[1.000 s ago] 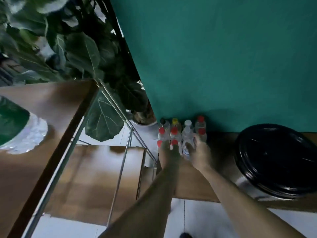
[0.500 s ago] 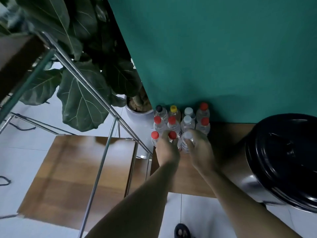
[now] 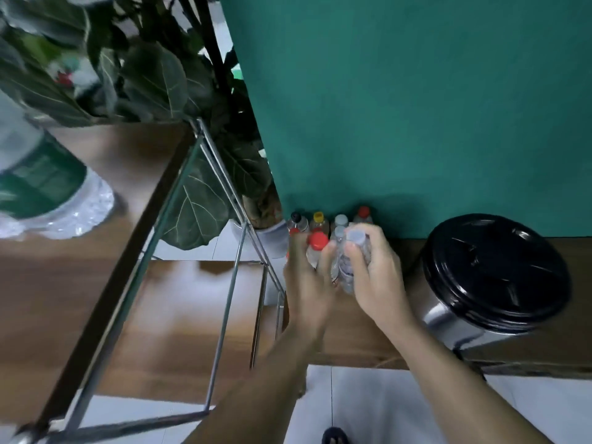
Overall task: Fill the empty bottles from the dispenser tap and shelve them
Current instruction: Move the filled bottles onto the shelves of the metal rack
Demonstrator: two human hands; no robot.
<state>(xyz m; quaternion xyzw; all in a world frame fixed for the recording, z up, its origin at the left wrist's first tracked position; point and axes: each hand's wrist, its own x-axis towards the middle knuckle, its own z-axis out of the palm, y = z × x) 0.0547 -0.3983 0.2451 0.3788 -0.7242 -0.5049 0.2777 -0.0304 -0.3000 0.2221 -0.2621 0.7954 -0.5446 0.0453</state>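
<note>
I watched the right hand (image 3: 373, 270) wrapped round a clear bottle with a pale cap (image 3: 350, 261), and the left hand (image 3: 307, 280) curled on a red-capped bottle (image 3: 315, 249), the two hands side by side and nearly touching. Just beyond the fingers stood the other small bottles (image 3: 318, 221). Both looked picked for filling, I judged. The black-lidded dispenser (image 3: 493, 270) sat to the right of the right hand. The bottle labels were too blurred to read.
</note>
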